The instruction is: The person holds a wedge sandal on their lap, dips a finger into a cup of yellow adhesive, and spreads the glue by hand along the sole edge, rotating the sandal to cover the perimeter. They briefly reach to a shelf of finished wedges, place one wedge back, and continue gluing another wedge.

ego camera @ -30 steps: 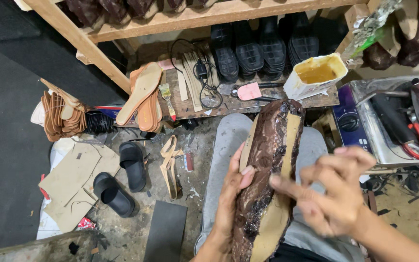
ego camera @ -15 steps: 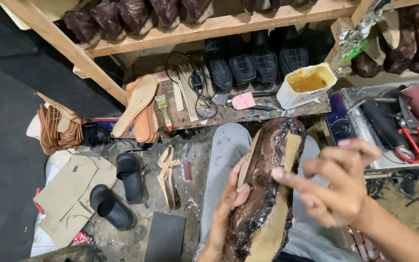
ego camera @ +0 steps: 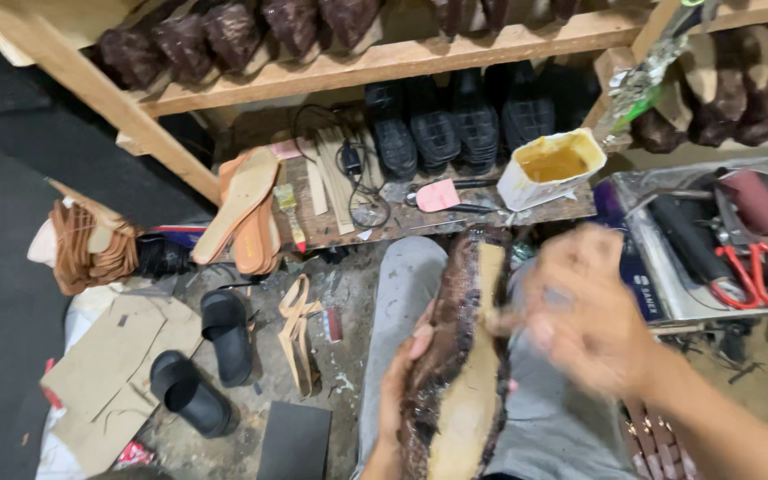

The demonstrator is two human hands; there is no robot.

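A: Head view: left hand (ego camera: 399, 391) wraps the dark shoe upper on its tan insole (ego camera: 455, 373), held over the lap. Right hand (ego camera: 584, 307)?

B: Blurred, beside the insole's top; grip unreadable. Risk: the upper slipping off the insole under loose one-handed support.

Shoemaker's workshop: wooden shelf (ego camera: 420, 58) of unfinished shoes, loose soles (ego camera: 246, 213), glue tub (ego camera: 551, 167), cardboard patterns (ego camera: 108, 373).

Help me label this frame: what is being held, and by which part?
The left hand grips the dark sandal piece along its left edge, near mid-length. The right hand is blurred at its upper right edge; a grip cannot be told.
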